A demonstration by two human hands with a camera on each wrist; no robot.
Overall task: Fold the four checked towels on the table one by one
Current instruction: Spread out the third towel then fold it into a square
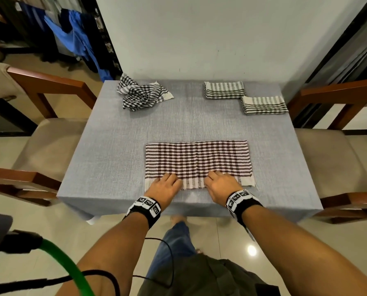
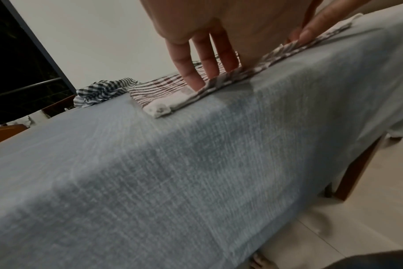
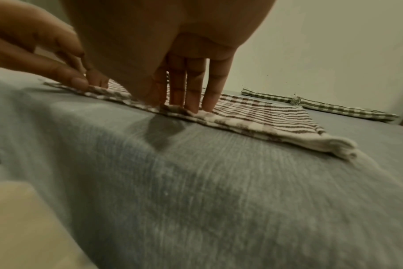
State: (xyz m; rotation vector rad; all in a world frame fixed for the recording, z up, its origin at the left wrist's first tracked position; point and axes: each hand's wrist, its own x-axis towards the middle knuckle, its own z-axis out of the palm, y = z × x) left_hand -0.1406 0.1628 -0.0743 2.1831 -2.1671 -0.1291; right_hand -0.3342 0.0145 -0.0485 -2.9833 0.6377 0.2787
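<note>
Now the brown checked towel (image 1: 197,161) lies flat in the lower middle of the frame, on the bench (image 1: 114,146) with its grey cloth, and it looks already doubled once. The left hand (image 1: 164,186) and the right hand (image 1: 222,185) rest side by side on its near edge. In the wrist views the fingers (image 2: 191,72) of the left hand are almost straight and press down on the hem, and those of the right hand (image 3: 209,98) do the same. I cannot tell if a thumb is under the cloth, so neither grip seems to have taken hold of the towel.

For the coming fold, I think each hand should move outward to a near corner, pinch both layers together, and carry the edge to the far edge evenly, so the stripes meet.

Two folded towels (image 1: 225,89) (image 1: 264,105) lie at the upper right, touching at a corner. One crumpled black checked towel (image 1: 141,95) waits at the upper left.
</note>
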